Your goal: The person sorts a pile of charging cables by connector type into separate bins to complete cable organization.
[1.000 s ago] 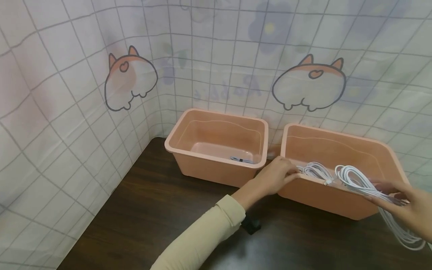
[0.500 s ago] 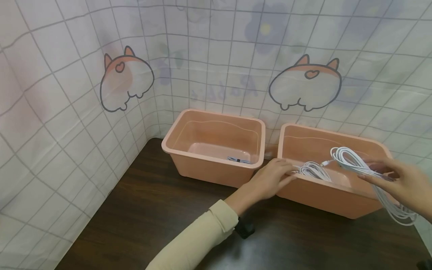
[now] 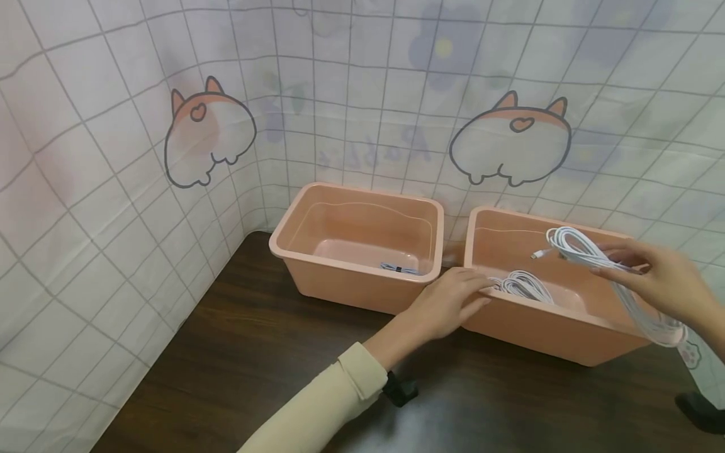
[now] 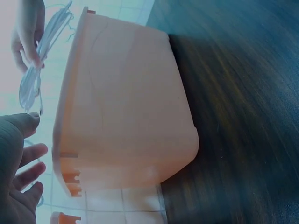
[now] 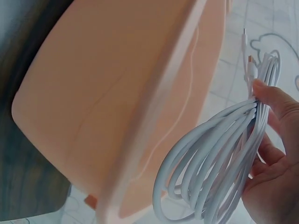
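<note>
My right hand (image 3: 659, 277) pinches a coiled white charging cable (image 3: 580, 248) above the right-hand pink bin (image 3: 544, 333). One plug points left, and the long loops hang down past the bin's right end. In the right wrist view the thumb and fingers close round the gathered middle of the cable (image 5: 219, 149). My left hand (image 3: 444, 305) is at the near left corner of that bin, fingertips right at the rim. Its thumb and fingers are spread apart in the left wrist view. Just inside, beside those fingertips, lies another white cable coil (image 3: 525, 286).
A second pink bin (image 3: 351, 283) stands to the left, with a small dark-banded cable bundle (image 3: 399, 269) on its floor. Both bins sit on a dark wooden table (image 3: 238, 352) against a grid-patterned cloth (image 3: 362, 113). A black object (image 3: 702, 412) shows at the right edge.
My right hand has risen and moved inward with its cable, from the bin's front right rim to above the bin. The left hand stays at the rim. The head view has shifted slightly.
</note>
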`<state>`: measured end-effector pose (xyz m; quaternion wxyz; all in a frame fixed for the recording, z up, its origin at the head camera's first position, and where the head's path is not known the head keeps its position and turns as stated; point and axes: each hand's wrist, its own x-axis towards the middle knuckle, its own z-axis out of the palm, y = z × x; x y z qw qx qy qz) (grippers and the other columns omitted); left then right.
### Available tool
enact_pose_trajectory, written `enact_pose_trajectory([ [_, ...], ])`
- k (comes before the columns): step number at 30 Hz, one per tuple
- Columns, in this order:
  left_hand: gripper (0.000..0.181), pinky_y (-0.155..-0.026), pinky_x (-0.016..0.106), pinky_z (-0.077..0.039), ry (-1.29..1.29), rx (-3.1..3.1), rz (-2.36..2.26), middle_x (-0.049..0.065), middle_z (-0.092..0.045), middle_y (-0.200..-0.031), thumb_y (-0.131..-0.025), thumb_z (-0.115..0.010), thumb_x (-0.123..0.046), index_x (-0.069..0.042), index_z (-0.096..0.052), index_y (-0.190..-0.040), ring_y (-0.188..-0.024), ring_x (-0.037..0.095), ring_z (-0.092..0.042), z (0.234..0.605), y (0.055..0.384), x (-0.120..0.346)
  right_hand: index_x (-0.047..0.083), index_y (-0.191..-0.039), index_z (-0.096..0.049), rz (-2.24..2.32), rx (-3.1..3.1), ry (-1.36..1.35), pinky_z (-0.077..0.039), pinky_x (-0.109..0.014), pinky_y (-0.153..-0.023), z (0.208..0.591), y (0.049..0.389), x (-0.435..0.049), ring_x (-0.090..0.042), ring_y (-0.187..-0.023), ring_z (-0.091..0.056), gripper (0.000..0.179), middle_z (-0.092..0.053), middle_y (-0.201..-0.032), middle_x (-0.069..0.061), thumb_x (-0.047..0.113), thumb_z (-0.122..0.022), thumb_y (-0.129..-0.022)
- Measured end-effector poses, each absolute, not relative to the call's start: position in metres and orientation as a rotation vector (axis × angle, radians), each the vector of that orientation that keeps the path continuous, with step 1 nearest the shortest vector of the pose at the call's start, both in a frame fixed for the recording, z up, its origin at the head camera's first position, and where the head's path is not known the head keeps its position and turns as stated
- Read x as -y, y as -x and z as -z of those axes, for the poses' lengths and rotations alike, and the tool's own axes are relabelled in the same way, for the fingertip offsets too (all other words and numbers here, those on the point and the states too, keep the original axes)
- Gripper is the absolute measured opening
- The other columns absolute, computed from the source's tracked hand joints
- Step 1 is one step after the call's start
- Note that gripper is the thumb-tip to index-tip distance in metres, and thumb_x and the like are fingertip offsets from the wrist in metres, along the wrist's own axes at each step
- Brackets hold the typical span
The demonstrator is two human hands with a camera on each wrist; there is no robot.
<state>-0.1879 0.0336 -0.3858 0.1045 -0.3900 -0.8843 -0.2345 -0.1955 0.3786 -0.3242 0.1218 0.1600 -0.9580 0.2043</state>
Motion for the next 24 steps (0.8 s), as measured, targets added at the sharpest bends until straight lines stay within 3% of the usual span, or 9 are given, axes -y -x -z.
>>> enact_pose_trajectory([
  [3, 0.032, -0.117, 0.025, -0.041, 1.129, 2.607, 0.714, 0.000, -0.071, -0.137, -0.107, -0.065, -0.027, -0.015, -0.070, -0.136, -0.134, 0.019, -0.059, 0.385, 0.186, -0.029, -0.007, -0.130, -0.066, -0.591, 2.815, -0.451, -0.053, -0.027, -0.062, 0.321, 0.204, -0.378, -0.056, -0.093, -0.068, 0.045, -0.067, -0.116, -0.041, 0.016, -0.081, -0.095],
  [4, 0.033, -0.117, 0.026, -0.042, 1.123, 2.603, 0.724, 0.001, -0.070, -0.138, -0.107, -0.065, -0.027, -0.015, -0.070, -0.138, -0.134, 0.019, -0.060, 0.385, 0.185, -0.027, -0.007, -0.132, -0.065, -0.586, 2.820, -0.449, -0.056, -0.036, -0.062, 0.320, 0.206, -0.378, -0.062, -0.095, -0.065, 0.046, -0.066, -0.116, -0.043, 0.016, -0.080, -0.095],
  [5, 0.034, -0.117, 0.026, -0.042, 1.115, 2.601, 0.730, 0.002, -0.070, -0.139, -0.107, -0.065, -0.027, -0.015, -0.069, -0.138, -0.134, 0.019, -0.060, 0.385, 0.184, -0.025, -0.008, -0.132, -0.064, -0.583, 2.824, -0.447, -0.058, -0.047, -0.061, 0.319, 0.208, -0.378, -0.063, -0.095, -0.065, 0.047, -0.066, -0.116, -0.043, 0.017, -0.080, -0.096],
  [7, 0.035, -0.116, 0.026, -0.044, 1.103, 2.605, 0.753, 0.002, -0.069, -0.141, -0.107, -0.066, -0.027, -0.015, -0.068, -0.140, -0.134, 0.019, -0.060, 0.385, 0.183, -0.021, -0.007, -0.132, -0.064, -0.586, 2.830, -0.442, -0.058, -0.047, -0.062, 0.318, 0.213, -0.378, -0.064, -0.096, -0.065, 0.045, -0.065, -0.117, -0.044, 0.015, -0.079, -0.096],
  [10, 0.035, -0.114, 0.027, -0.046, 1.096, 2.590, 0.769, 0.003, -0.069, -0.139, -0.107, -0.066, -0.025, -0.014, -0.069, -0.140, -0.132, 0.020, -0.061, 0.385, 0.182, -0.017, -0.009, -0.132, -0.063, -0.581, 2.844, -0.420, -0.053, -0.072, -0.071, 0.319, 0.219, -0.378, -0.064, -0.097, -0.064, 0.044, -0.066, -0.116, -0.044, 0.015, -0.077, -0.098],
  [15, 0.036, -0.112, 0.030, -0.049, 1.077, 2.585, 0.776, 0.003, -0.070, -0.137, -0.107, -0.066, -0.025, -0.014, -0.068, -0.141, -0.129, 0.020, -0.062, 0.384, 0.182, -0.009, -0.009, -0.137, -0.060, -0.577, 2.863, -0.380, -0.052, -0.074, -0.075, 0.321, 0.222, -0.377, -0.064, -0.101, -0.063, 0.047, -0.066, -0.117, -0.042, 0.020, -0.073, -0.101],
  [24, 0.036, -0.119, 0.038, -0.044, 0.985, 2.559, 0.799, 0.010, -0.069, -0.140, -0.107, -0.066, -0.023, -0.007, -0.068, -0.140, -0.135, 0.028, -0.060, 0.376, 0.187, 0.012, -0.007, -0.153, -0.044, -0.602, 2.914, -0.308, -0.045, -0.081, -0.085, 0.324, 0.214, -0.370, -0.067, -0.113, -0.056, 0.066, -0.056, -0.132, -0.045, 0.032, -0.067, -0.105],
])
